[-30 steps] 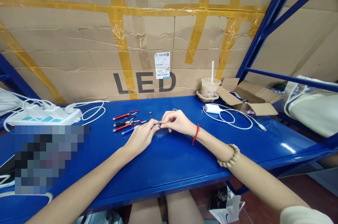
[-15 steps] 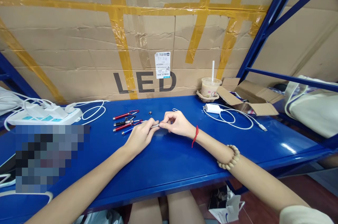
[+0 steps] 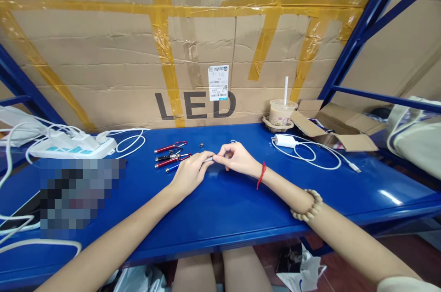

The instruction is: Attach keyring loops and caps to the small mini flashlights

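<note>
My left hand point(image 3: 189, 173) is closed around a slim silver penlight point(image 3: 208, 159); most of its body is hidden in the fingers. At its right end my right hand point(image 3: 237, 160) pinches with thumb and forefinger, its fingertips touching the tip. What exactly sits in that pinch is too small to make out. Just behind the right hand a pale cord loop point(image 3: 234, 141) shows. Left of my hands lie a red penlight point(image 3: 169, 148), a black penlight point(image 3: 165, 157), another red penlight point(image 3: 168, 162) and a partly covered blue penlight point(image 3: 172, 169). A small silver cap point(image 3: 201, 145) lies behind them.
A white power strip point(image 3: 69, 148) with plugs and cables stands left, beside a blurred-out patch. At the back right are a drink cup point(image 3: 280, 112) in a carton holder, a white charging cable point(image 3: 312, 160) and an opened cardboard box point(image 3: 336, 129). Blue shelf posts point(image 3: 370, 37) frame the right.
The camera has turned slightly left, so the scene sits further right in the picture. Both hands stay together at the silver penlight with only small finger shifts.
</note>
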Motion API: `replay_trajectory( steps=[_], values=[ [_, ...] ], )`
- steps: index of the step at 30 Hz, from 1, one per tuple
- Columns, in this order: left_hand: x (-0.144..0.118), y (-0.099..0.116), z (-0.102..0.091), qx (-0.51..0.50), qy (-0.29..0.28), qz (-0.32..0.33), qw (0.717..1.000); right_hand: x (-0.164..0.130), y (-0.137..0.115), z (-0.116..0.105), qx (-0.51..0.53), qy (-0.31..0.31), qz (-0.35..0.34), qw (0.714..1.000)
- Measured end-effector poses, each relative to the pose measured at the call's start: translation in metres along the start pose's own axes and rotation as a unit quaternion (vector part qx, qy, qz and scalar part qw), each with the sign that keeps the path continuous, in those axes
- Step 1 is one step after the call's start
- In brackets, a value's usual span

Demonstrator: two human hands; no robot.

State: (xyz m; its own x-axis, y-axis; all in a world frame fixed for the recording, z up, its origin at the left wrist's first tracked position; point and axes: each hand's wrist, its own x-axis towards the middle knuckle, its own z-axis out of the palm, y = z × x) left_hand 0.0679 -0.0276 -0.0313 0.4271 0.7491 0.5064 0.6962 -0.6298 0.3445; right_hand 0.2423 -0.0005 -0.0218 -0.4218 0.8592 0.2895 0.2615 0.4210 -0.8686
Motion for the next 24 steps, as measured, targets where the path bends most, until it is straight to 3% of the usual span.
replay_trajectory(
  steps=[6,9,13,16,24],
  values=[
    [0.004,0.002,-0.002,-0.012,-0.005,-0.028,1.000,0.000,-0.004,-0.003,-0.147,0.060,-0.036,0.987],
    [0.004,0.002,-0.003,-0.033,-0.004,-0.046,0.998,0.001,-0.004,-0.005,-0.152,0.089,-0.076,0.981],
    [0.004,0.002,-0.004,-0.042,-0.007,-0.054,0.998,0.002,-0.001,-0.007,-0.073,0.049,-0.143,0.986],
    [0.003,0.001,-0.005,-0.042,-0.020,-0.050,0.998,0.003,0.001,-0.007,-0.024,0.029,-0.150,0.988],
    [0.001,-0.002,-0.004,-0.083,-0.054,-0.013,0.995,0.002,0.000,-0.012,-0.072,-0.004,-0.169,0.983]
  ],
)
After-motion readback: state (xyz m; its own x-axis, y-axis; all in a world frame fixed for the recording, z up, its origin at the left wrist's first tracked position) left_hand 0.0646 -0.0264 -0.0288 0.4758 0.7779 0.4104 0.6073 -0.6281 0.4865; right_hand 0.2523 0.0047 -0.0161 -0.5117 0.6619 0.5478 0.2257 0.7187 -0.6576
